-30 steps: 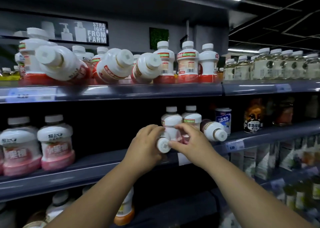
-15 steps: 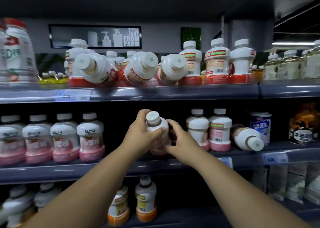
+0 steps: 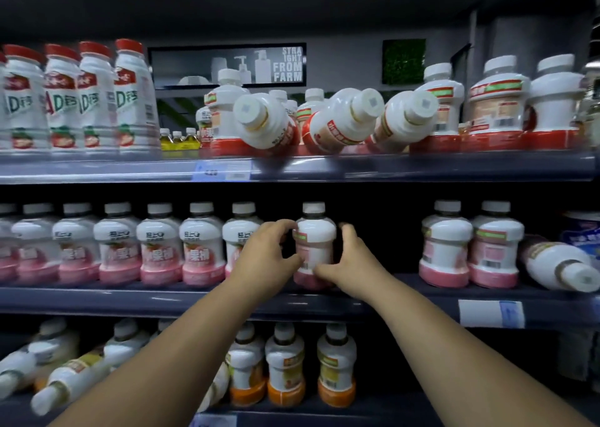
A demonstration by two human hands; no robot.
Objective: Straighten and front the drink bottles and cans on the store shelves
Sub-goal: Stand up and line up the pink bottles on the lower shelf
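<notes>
A white bottle with a pink base (image 3: 314, 248) stands upright on the middle shelf (image 3: 406, 300), its label turned sideways. My left hand (image 3: 264, 258) grips its left side and my right hand (image 3: 350, 264) grips its right side, fingers curled round it. To its left a row of several matching pink bottles (image 3: 160, 248) faces front. Two more pink bottles (image 3: 470, 248) stand to the right, and one (image 3: 558, 266) lies on its side beyond them.
On the top shelf (image 3: 292, 167) three red-based bottles (image 3: 337, 121) lie tipped toward me among upright ones, with tall red-capped bottles (image 3: 78, 98) at left. The bottom shelf holds upright orange-based bottles (image 3: 285, 365) and toppled ones (image 3: 71, 378) at left.
The bottle was lying cap-forward in my hands, then lifted and tilted upright. Now it stands on the middle shelf beside the pink row, both hands still around it. The view has shifted left.
</notes>
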